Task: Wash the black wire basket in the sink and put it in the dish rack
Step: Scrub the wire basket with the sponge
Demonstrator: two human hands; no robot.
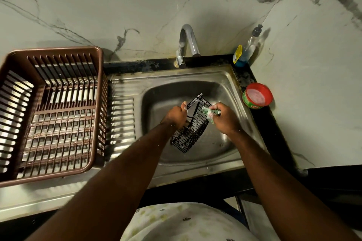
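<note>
The black wire basket (pixel 189 129) is being held over the bowl of the sink (pixel 225 148), tilted with its open end toward twelve o'clock, probably so that suds are being shed into the basin rather than onto the counter (pixel 262 123). Its rim is being gripped at the nine o'clock side by the left hand (pixel 176 116), fingers curled round the wire, which is keeping the basket steady against the scrubbing. A soapy green sponge (pixel 211 113) is being pinched in the curled fingers of the right hand (pixel 227 118) and is being pressed against the basket's upper edge at three o'clock.

No water is being seen running from the tap (pixel 186 45), at twelve o'clock of the bowl; the step is judged to be soaping, with rinsing not yet done. The brown dish rack (pixel 98 84) is being kept on the drainboard at nine o'clock, just beside the bowl, presumably so that drips are being drained back. A soap tub (pixel 257 95) and a bottle (pixel 248 49) are being kept within reach at two o'clock.
</note>
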